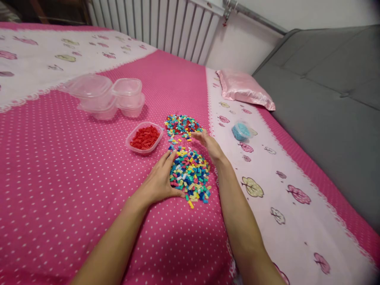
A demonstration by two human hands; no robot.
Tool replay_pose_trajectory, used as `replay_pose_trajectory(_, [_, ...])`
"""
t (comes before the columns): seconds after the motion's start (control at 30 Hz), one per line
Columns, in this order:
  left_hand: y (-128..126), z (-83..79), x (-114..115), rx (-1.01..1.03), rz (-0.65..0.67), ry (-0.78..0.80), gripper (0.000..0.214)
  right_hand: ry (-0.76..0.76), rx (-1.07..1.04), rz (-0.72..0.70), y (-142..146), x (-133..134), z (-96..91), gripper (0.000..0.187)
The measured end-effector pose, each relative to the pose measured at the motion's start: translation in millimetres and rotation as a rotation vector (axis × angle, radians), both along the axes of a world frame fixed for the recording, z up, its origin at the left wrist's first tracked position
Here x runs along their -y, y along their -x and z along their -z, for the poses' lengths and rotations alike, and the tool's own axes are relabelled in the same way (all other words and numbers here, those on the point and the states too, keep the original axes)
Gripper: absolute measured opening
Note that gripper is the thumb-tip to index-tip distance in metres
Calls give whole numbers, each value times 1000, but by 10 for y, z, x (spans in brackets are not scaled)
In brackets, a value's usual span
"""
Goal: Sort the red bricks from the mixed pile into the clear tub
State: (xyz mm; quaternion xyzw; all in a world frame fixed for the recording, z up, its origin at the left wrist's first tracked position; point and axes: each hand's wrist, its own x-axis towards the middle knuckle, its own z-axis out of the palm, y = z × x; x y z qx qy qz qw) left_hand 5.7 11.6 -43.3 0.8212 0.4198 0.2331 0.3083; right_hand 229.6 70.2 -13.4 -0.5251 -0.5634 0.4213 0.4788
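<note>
Two piles of small colourful toy bricks lie on the pink dotted bedsheet (pixel 175 237). My left hand (pixel 162 178) rests open along the left side of the nearer brick pile (pixel 191 174), its thumb and fingers spread around that edge. My right hand (pixel 209 144) is open too, with fingers reaching to the near right edge of the farther brick pile (pixel 182 124). Blue, yellow, green, white and pink bricks make up the nearer pile; red ones show among the farther pile. Left of the piles stands a clear plastic container (pixel 144 137) holding red bricks (pixel 145 137).
Stacked clear containers (pixel 99 97) and smaller ones (pixel 129 97) stand at the back left. A small tub of light blue pieces (pixel 242 131) sits on the right. Beyond are a pink pillow (pixel 246 89), a grey headboard (pixel 323 95) and a white radiator (pixel 160 27).
</note>
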Motion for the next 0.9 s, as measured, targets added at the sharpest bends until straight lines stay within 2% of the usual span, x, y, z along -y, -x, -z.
replay_pose_trajectory(0.07, [1,-2,-3,-5,5,-5,130,-2,110,80,-30,-82,153,67])
replay_pose_trajectory(0.2, [5,-9,0,-17,4,1,131,-8,249,46,-1,-131,290,71])
replay_pose_trajectory(0.4, [5,-21,16,-5,7,12,128,-91,312,-140,164,-62,254,73])
replay_pose_trajectory(0.57, [-3,-25,14,14,1,-3,126,-62,153,-206,186,-105,286,67])
replay_pose_trajectory(0.67, [0,-21,15,8,3,-9,125,-45,139,-241,197,-194,289,66])
replay_pose_trajectory(0.9, [0,-8,24,-6,-8,10,126,-26,236,-516,361,-342,215,64])
